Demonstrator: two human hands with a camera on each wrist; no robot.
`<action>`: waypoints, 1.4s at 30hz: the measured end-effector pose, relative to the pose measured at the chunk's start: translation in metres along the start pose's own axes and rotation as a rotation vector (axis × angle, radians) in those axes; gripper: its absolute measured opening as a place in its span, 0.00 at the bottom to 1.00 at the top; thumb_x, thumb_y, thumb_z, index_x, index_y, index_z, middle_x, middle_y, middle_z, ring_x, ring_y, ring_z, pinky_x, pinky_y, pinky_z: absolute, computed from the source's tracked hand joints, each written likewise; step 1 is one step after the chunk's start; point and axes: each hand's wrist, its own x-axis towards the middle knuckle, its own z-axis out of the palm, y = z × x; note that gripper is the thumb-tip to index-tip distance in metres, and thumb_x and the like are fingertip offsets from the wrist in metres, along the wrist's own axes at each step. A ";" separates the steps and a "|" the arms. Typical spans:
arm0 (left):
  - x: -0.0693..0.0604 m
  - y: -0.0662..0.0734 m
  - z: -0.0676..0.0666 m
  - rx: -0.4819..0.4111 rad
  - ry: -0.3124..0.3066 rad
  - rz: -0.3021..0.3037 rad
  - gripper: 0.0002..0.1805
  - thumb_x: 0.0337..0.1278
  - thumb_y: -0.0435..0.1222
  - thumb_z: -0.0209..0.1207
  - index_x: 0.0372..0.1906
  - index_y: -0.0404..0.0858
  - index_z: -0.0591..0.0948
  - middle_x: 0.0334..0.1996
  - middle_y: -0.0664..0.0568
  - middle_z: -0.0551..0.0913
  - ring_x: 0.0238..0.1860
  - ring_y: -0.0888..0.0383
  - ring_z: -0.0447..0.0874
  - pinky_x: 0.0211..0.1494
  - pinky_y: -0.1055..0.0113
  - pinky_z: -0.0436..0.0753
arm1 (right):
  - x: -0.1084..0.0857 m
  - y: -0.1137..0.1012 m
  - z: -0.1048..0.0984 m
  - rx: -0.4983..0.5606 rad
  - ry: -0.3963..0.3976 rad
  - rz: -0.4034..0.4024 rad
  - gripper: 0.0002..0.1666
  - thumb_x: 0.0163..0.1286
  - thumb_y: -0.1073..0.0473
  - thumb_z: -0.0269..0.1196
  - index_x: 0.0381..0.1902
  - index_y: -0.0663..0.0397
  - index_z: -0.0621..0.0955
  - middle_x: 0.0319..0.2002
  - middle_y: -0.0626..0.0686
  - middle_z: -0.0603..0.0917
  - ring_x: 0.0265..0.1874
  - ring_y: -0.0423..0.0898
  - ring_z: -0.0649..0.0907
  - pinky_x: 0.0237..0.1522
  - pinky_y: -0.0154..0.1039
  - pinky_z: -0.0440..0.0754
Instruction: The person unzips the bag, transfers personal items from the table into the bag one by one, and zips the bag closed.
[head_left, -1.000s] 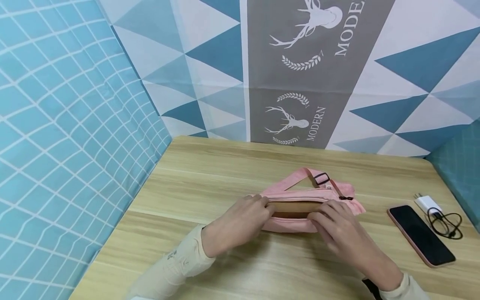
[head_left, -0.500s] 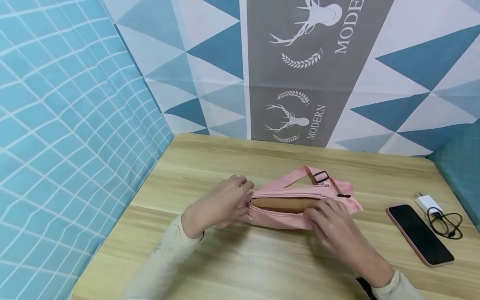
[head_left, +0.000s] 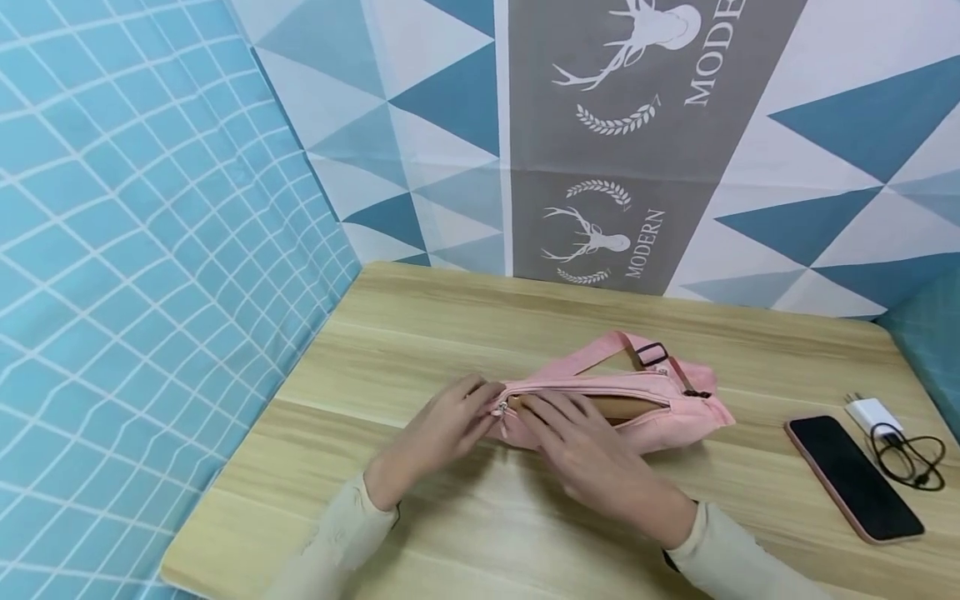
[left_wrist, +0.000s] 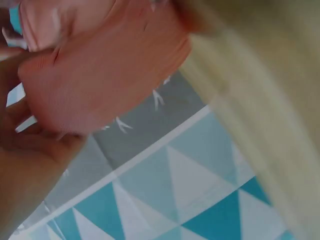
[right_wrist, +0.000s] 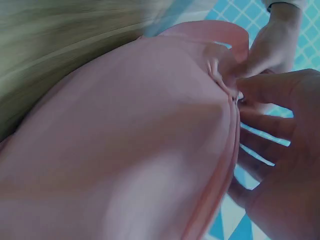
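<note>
The unzipped bag [head_left: 675, 429] lies on the bench [head_left: 420, 333], its slider [head_left: 501, 408] at the left end of the mouth and both hands near it. The left grip [head_left: 442, 421] grasps the bag's left end; whether it also pinches the slider I cannot tell. The right grip [head_left: 581, 446] has its fingers curled over the near lip of the mouth, and I judge it to be grasping that edge. The likeliest fault, in my estimate, is a jammed zip: the cloth is soft and the lips bow apart, so a fold of fabric or of the tan inside [head_left: 626, 407] could catch if I had the slider drawn. The right fingers, at the mouth close to the slider, could likewise be nipped. I note slippage as a second risk: should the left grip slacken, the limp end would probably follow a pull instead of resisting it. The bag's long axis runs left to right, roughly parallel to the bench's far edge, with the mouth turned upward. The slider end points left; the opposite end points right, toward the phone [head_left: 855, 479]. The strap [head_left: 579, 361] loops out on the far side.
</note>
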 end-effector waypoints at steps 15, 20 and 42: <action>-0.015 0.015 0.015 0.201 0.139 -0.035 0.13 0.60 0.45 0.64 0.39 0.39 0.81 0.38 0.50 0.77 0.40 0.54 0.74 0.44 0.62 0.76 | 0.004 -0.016 0.017 -0.086 0.006 0.050 0.32 0.60 0.60 0.50 0.63 0.65 0.75 0.63 0.61 0.76 0.64 0.58 0.74 0.61 0.56 0.71; -0.015 0.018 0.016 0.232 0.131 -0.079 0.05 0.58 0.35 0.60 0.35 0.36 0.80 0.38 0.49 0.76 0.38 0.53 0.73 0.40 0.62 0.74 | 0.003 -0.018 0.019 -0.076 0.031 0.066 0.34 0.61 0.61 0.47 0.65 0.65 0.74 0.64 0.61 0.76 0.64 0.58 0.74 0.60 0.55 0.71; -0.009 0.036 -0.006 -0.535 0.169 -0.171 0.05 0.65 0.27 0.58 0.33 0.38 0.78 0.43 0.47 0.80 0.33 0.62 0.74 0.29 0.73 0.77 | 0.004 -0.042 0.027 0.135 0.078 0.260 0.36 0.58 0.55 0.71 0.63 0.62 0.74 0.59 0.59 0.75 0.62 0.58 0.72 0.68 0.56 0.64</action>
